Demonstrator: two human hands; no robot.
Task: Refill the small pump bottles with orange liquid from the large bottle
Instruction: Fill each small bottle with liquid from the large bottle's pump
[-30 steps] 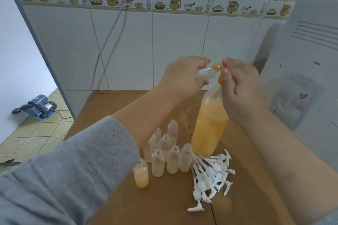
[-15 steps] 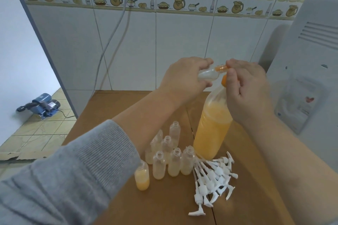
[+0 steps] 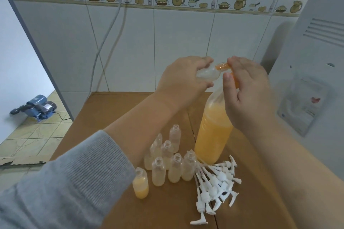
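Observation:
The large bottle (image 3: 212, 135) of orange liquid stands on the wooden table (image 3: 111, 113). My right hand (image 3: 247, 95) grips its orange pump head (image 3: 221, 66) from above. My left hand (image 3: 182, 80) holds a small clear bottle (image 3: 206, 74) tilted on its side, its mouth against the orange nozzle. Several empty small bottles (image 3: 175, 167) stand without caps in front of the large bottle. One small bottle (image 3: 141, 184) at the front left is about half full of orange liquid. A pile of white pump tops (image 3: 217, 182) lies to their right.
A white appliance (image 3: 316, 61) stands close on the right of the table. The tiled wall with hanging cables (image 3: 111, 29) is behind. To the left the table ends, and a blue motor pump (image 3: 37, 107) sits on the floor.
Both hands keep the same hold at the nozzle. Only my view has shifted slightly.

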